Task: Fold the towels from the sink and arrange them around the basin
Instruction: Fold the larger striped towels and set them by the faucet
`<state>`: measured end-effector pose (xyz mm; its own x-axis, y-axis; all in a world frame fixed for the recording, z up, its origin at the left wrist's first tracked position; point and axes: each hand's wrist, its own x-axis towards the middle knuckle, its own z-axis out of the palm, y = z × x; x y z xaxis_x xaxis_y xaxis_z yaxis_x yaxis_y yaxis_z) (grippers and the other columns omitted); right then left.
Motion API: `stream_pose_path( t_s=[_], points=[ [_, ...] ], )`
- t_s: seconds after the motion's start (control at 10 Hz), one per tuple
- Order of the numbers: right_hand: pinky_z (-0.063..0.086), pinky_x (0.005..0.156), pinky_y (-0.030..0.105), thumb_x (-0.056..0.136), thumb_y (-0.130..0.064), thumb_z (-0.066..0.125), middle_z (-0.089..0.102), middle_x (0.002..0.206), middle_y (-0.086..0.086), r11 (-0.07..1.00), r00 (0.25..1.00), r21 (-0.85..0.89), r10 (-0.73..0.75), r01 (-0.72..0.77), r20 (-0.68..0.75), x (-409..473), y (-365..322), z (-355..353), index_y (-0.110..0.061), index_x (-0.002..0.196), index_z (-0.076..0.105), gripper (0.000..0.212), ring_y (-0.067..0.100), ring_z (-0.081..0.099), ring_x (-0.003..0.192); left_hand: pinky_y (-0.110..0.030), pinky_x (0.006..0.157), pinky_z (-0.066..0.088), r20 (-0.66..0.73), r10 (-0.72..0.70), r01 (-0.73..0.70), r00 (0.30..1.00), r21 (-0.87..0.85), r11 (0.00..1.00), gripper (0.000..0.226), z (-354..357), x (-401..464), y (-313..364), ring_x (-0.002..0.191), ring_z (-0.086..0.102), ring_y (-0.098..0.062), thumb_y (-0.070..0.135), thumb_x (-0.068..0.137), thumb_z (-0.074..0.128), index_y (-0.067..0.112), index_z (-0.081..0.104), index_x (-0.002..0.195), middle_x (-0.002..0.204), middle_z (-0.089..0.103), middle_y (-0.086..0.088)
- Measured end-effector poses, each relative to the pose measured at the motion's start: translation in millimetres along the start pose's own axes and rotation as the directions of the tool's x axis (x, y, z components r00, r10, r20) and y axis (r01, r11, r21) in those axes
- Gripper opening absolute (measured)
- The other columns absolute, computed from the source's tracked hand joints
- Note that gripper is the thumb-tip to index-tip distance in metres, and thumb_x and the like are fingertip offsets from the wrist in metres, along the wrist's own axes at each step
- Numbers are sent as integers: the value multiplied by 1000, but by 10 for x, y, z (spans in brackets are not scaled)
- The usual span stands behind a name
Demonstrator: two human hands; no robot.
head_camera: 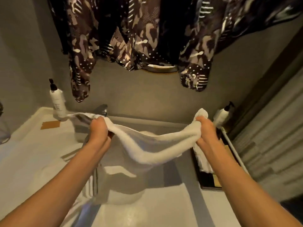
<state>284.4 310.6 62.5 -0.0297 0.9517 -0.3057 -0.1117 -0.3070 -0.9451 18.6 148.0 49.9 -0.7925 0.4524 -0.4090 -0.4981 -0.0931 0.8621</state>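
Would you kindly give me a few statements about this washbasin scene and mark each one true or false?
1. Both hands grip the white towel. True: the left hand and the right hand each hold an end.
2. The towel lies neatly folded on the counter. False: it sags in the air between the hands.
3. A white pump bottle stands at the counter's left rear. True.
4. The pump bottle on the right lies on its side. False: it stands upright.
5. Patterned fabric hangs above the basin. True.
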Motion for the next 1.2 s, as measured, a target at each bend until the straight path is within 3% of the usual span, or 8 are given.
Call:
stream_pose_path(
  t_s=[0.2, 0.4, 0.5, 0.6, 0.8, 1.0, 1.1, 1.2],
  points=[
    [58, 82, 46, 67, -23, 65, 71, 106, 15, 960, 974, 212, -148, 182, -169, 239, -678, -1541, -13, 100, 70, 35, 36, 69, 96, -42, 81, 46, 72, 243, -250, 967, 111, 962, 31, 1152, -583, -660, 86, 49, -25, 21, 96, 34, 0, 51, 110, 93, 50, -14],
    [53, 78, 40, 91, -24, 57, 64, 110, 13, 993, 881, -52, 74, -110, -467, 321, 382, -3107, -11, 119, 59, 31, 30, 61, 93, -45, 67, 53, 81, -102, 38, 991, 572, 819, 31, 680, -1028, -2445, 69, 62, -36, 28, 82, 41, 1, 53, 91, 73, 61, -21],
    [51, 87, 46, 95, -30, 56, 58, 124, 24, 864, 875, -380, 131, -331, -465, 359, 801, -3429, 0, 130, 53, 46, 40, 58, 108, -32, 53, 43, 33, -648, 331, 761, 839, 432, 12, 337, -1420, -2736, 53, 51, -28, 11, 79, 51, 4, 47, 70, 59, 51, -14],
    [49, 92, 44, 97, -35, 51, 57, 127, 25, 778, 910, -526, 140, -344, -389, 353, 915, -3476, 1, 133, 53, 51, 40, 56, 112, -27, 55, 55, -74, -703, -80, 708, 980, -184, 12, 341, -1465, -2640, 52, 62, -22, 15, 78, 65, 8, 59, 71, 63, 64, -6],
    [49, 96, 45, 97, -18, 42, 59, 124, 22, 757, 958, -601, 119, -258, -261, 347, 837, -3466, -5, 123, 57, 33, 35, 57, 109, -33, 61, 59, 475, -320, -474, 820, 876, 86, 45, 1442, -1618, -2685, 64, 72, -29, 39, 97, 52, 4, 68, 74, 65, 72, -10],
    [47, 67, 15, 96, -11, 49, 68, 86, 1, 881, 957, -392, -188, 263, 220, -224, 413, -3043, -7, 95, 65, 17, 2, 63, 79, -39, 78, 60, 517, -662, 103, 542, 741, 663, 64, 2342, -2241, -2701, 92, 71, -32, 71, 79, 62, 13, 65, 105, 98, 74, -13],
    [52, 73, 27, 87, -12, 47, 70, 87, 12, 945, 855, -305, 62, 115, 514, -267, 400, -2946, -1, 83, 67, 24, 22, 65, 84, -30, 67, 56, 528, -657, 91, 539, 738, 668, 28, 2350, -2207, -2719, 76, 68, -23, 36, 85, 71, 9, 71, 93, 83, 73, -11],
    [59, 58, 39, 97, -20, 36, 70, 89, 26, 964, 946, -178, 234, -196, 226, 65, 334, -2944, 3, 79, 64, 40, 34, 68, 68, -32, 65, 51, 472, -529, 3, 705, 744, 668, 23, 2223, -1990, -2781, 72, 64, -27, 4, 71, 66, 4, 70, 93, 81, 68, -15]
  ],
)
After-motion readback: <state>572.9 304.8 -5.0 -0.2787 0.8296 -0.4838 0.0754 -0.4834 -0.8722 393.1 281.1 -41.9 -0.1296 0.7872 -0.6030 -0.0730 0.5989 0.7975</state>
